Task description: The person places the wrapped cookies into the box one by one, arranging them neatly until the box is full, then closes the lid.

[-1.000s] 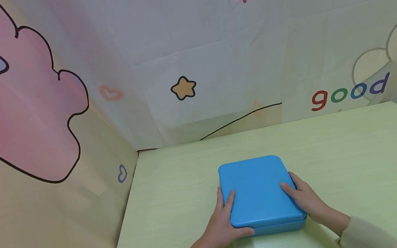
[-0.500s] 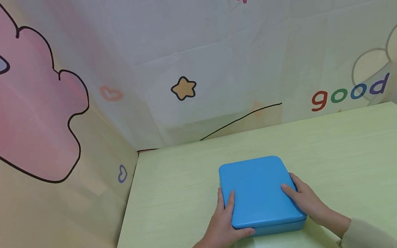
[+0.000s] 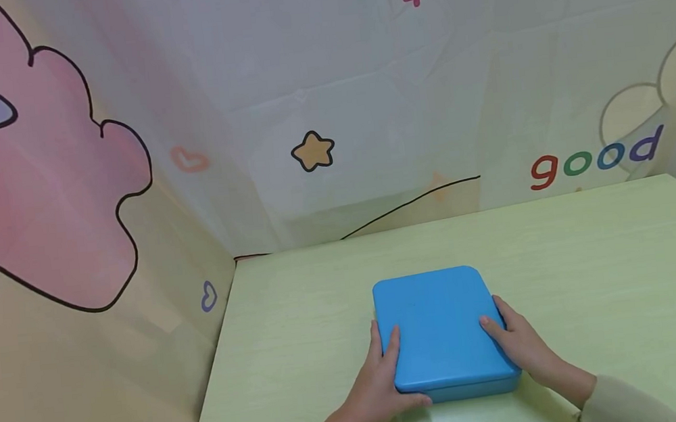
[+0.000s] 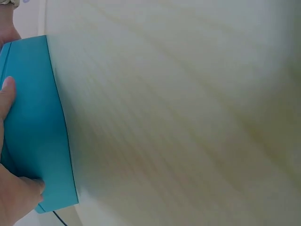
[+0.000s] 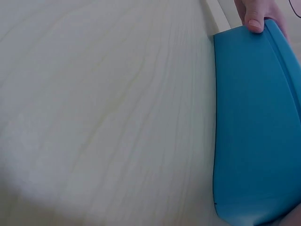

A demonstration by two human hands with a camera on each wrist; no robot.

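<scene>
A flat blue box (image 3: 441, 330) with rounded corners lies on the pale wood-grain table, its lid down and a seam running round its side. My left hand (image 3: 376, 384) grips its near left corner, thumb along the near side and fingers spread over the left side and top edge. On the opposite side my right hand (image 3: 524, 342) holds the right edge, thumb on the lid and fingers against the side. The left wrist view shows the box's side (image 4: 37, 122) low against the tabletop. In the right wrist view, the left thumb (image 5: 255, 23) presses the box's far end.
The pale table (image 3: 612, 266) extends around the box. Behind it hangs a printed cloth backdrop (image 3: 379, 132) with a star and the word "good". Another printed panel (image 3: 84, 371) borders the table's left edge.
My left thumb has slid slightly lower on the box's near side. Both hands keep their hold, and the box stays in place.
</scene>
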